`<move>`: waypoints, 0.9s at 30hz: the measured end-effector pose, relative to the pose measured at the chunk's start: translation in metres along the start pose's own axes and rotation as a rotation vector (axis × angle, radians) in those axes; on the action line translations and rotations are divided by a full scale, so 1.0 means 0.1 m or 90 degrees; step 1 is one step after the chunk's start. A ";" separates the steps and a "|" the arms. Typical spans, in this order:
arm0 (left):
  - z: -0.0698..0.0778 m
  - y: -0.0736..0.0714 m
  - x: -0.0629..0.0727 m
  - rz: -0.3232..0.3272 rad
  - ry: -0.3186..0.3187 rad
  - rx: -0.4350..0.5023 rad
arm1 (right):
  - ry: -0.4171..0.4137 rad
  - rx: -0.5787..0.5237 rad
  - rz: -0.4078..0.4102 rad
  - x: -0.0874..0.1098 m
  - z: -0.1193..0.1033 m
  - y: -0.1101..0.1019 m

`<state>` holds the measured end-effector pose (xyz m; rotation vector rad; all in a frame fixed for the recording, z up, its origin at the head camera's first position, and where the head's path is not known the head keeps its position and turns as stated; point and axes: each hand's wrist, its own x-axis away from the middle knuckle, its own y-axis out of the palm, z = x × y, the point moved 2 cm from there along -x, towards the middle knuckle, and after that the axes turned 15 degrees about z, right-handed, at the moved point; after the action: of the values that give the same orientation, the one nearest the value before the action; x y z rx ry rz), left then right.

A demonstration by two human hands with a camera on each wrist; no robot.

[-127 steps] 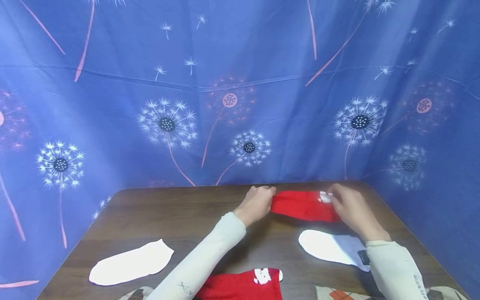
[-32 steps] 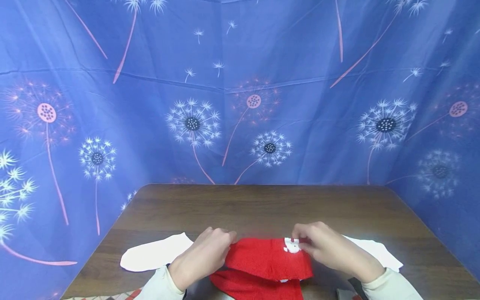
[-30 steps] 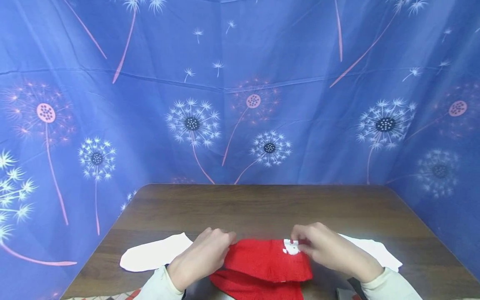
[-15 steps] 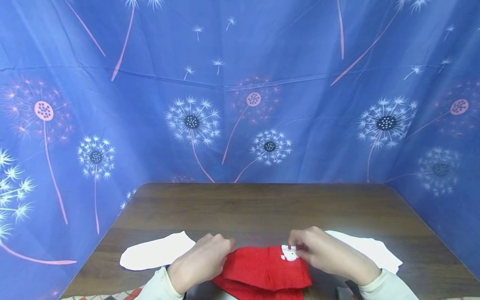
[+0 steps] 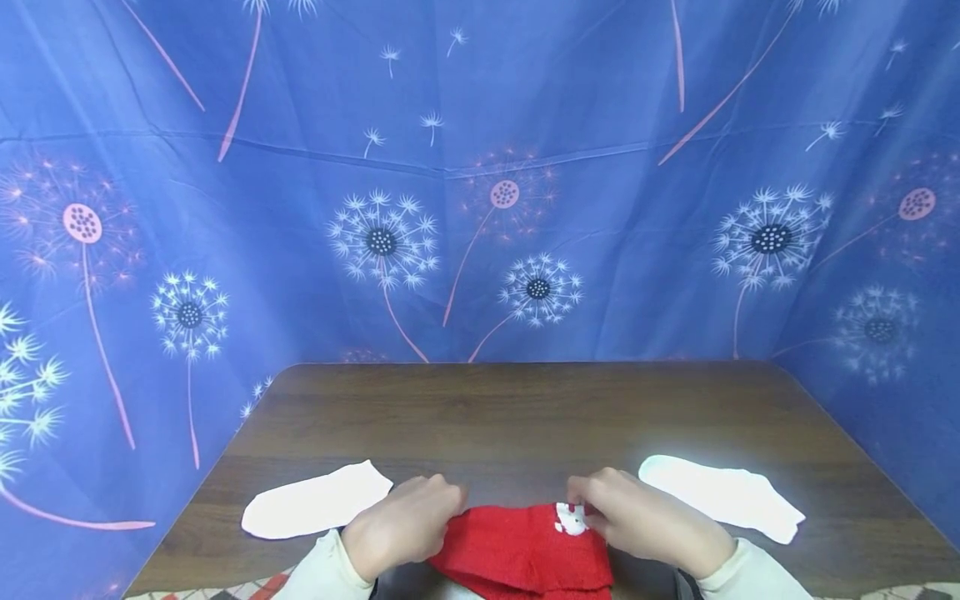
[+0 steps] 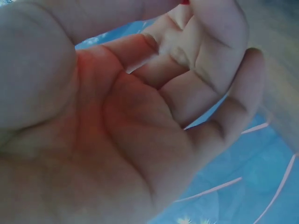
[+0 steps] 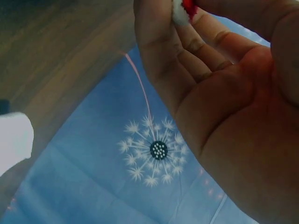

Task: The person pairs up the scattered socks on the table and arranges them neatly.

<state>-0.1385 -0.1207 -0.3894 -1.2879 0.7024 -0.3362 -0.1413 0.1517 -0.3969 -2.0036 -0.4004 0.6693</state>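
Wood-grain table (image 5: 480, 421) before a blue dandelion-print curtain (image 5: 622, 250): red knit sock (image 5: 517, 542) at the near edge, not yet released.
Left hand (image 5: 408, 525) and right hand (image 5: 641, 518), fingers curled, pinch its far corners; handling appears unfinished. Left white sock (image 5: 315, 502) and right white sock (image 5: 720, 496) lie flat, ungripped, apparently already set out.

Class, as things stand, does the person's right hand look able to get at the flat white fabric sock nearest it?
Probably yes: the white sock lies close by, nothing on top, though the right hand, pinching red knitted fabric, should let go first.
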 end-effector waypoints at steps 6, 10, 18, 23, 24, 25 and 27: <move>-0.01 0.15 -0.02 -0.027 -0.001 -0.028 | 0.007 0.028 -0.004 0.02 0.03 0.12; -0.01 0.20 -0.02 -0.018 0.012 -0.054 | -0.001 0.040 -0.012 0.02 0.05 0.20; 0.02 0.23 0.02 -0.011 0.015 -0.111 | 0.001 0.124 0.012 0.05 0.00 0.21; 0.20 0.19 0.06 0.010 0.049 -0.208 | -0.006 0.253 0.031 0.14 -0.20 0.13; 0.24 0.17 0.07 0.009 0.063 -0.205 | -0.005 0.256 0.021 0.16 -0.24 0.11; 0.29 0.15 0.07 0.002 0.076 -0.193 | -0.008 0.255 0.009 0.17 -0.28 0.10; 0.37 0.13 0.08 -0.007 0.114 -0.161 | -0.017 0.237 -0.021 0.18 -0.34 0.09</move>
<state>-0.1107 -0.0935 -0.4000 -1.5146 0.9119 -0.3838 -0.1067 0.1334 -0.3965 -1.6339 -0.2985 0.6952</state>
